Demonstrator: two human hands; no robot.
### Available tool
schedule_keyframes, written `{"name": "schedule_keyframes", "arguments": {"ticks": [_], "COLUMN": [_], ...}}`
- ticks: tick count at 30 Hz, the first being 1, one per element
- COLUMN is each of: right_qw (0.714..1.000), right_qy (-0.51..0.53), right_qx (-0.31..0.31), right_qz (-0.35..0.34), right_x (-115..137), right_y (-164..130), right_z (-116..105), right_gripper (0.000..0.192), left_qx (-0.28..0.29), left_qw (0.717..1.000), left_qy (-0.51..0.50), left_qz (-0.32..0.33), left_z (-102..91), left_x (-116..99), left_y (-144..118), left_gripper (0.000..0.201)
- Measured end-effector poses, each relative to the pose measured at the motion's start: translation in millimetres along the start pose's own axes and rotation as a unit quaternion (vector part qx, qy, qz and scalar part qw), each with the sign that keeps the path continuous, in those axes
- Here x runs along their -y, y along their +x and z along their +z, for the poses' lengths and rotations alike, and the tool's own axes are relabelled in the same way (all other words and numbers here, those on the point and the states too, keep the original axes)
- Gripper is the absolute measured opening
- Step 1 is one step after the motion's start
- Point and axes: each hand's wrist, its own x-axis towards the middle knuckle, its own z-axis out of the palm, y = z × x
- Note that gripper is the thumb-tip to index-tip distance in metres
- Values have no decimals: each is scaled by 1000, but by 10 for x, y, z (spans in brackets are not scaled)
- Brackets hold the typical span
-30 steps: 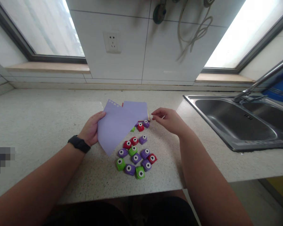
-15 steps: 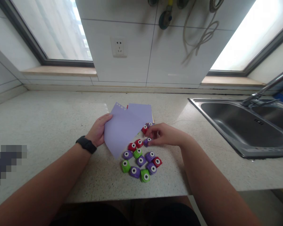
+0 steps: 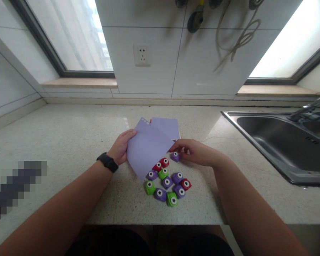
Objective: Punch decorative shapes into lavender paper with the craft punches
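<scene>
**Purple sheet held up, small punch under the fingertips**

While the left hand (image 3: 120, 151) pinches a thin lilac paper sheet (image 3: 148, 148) by its left edge, fingers pressed to it, the right hand (image 3: 194, 152) curls its fingers around a small purple plastic craft punch (image 3: 175, 156) resting on the speckled stone desk (image 3: 69, 135). Just nearer the desk's front edge lies a cluster of red, green and purple punches (image 3: 168, 183). A steel sink (image 3: 280, 142) fills the right end.

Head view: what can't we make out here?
- Punches under the lilac sheet: hidden by the paper held in the left hand.
- Right hand fingers' grip on the purple punch: unclear.
- Faucet: cut off by the right edge.
- Left margin: pixelated patch.
</scene>
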Motion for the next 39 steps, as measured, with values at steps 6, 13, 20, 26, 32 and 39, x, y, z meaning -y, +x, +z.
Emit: {"name": "schedule_keyframes", "arguments": {"ticks": [6, 13, 20, 26, 32, 39], "right_qw": [996, 993, 982, 909, 886, 872], "right_qy": [-60, -95, 175, 383, 396, 418], "right_qx": [-22, 16, -74, -161, -239, -253], "right_qz": [68, 63, 1, -36, -46, -40], "right_x": [13, 7, -128, -217, -275, -270], "right_y": [-14, -22, -25, 111, 158, 187], "right_z": [-19, -25, -1, 120, 149, 174], "right_gripper": [25, 20, 24, 40, 43, 48], "left_qx": [-2, -6, -5, 0, -7, -13], "left_qw": [1000, 1000, 1000, 1000, 1000, 1000], "left_qy": [-5, -7, 1, 7, 10, 20], "left_qz": [-4, -5, -6, -3, -4, 3], "left_z": [16, 32, 25, 17, 37, 56], "left_x": [-11, -24, -26, -26, -28, -22], "left_y": [-11, -28, -26, -21, -30, -49], "left_gripper": [30, 28, 32, 28, 27, 29]}}
